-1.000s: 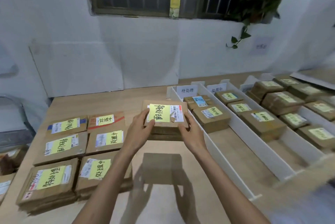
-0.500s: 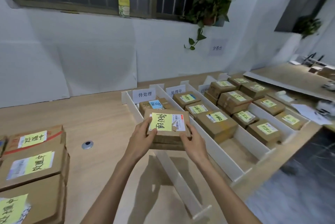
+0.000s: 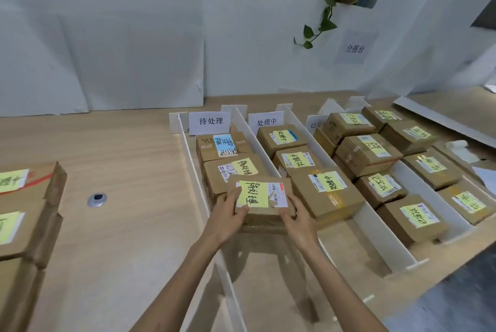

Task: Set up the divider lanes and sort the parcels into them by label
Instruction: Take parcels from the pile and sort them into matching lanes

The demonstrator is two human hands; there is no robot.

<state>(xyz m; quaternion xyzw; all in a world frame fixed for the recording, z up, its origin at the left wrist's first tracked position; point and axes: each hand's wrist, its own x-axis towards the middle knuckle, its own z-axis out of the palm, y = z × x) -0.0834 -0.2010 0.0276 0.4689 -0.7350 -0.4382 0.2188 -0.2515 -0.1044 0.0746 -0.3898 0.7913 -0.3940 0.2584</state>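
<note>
**Parcel held over the first lane**

Both hands grip one cardboard parcel by its near corners: the left hand on its left side, the right hand on its right, thumbs on top. The parcel carries a yellow handwritten note beside a white shipping label. It sits above the leftmost lane, just in front of two parcels already lying there, behind the lane's white sign near the worktop's far edge. White dividers separate this lane from the next ones, which hold more labelled parcels toward the worktop's right edge. A stack of unsorted parcels waits at the left edge, well apart.
</note>
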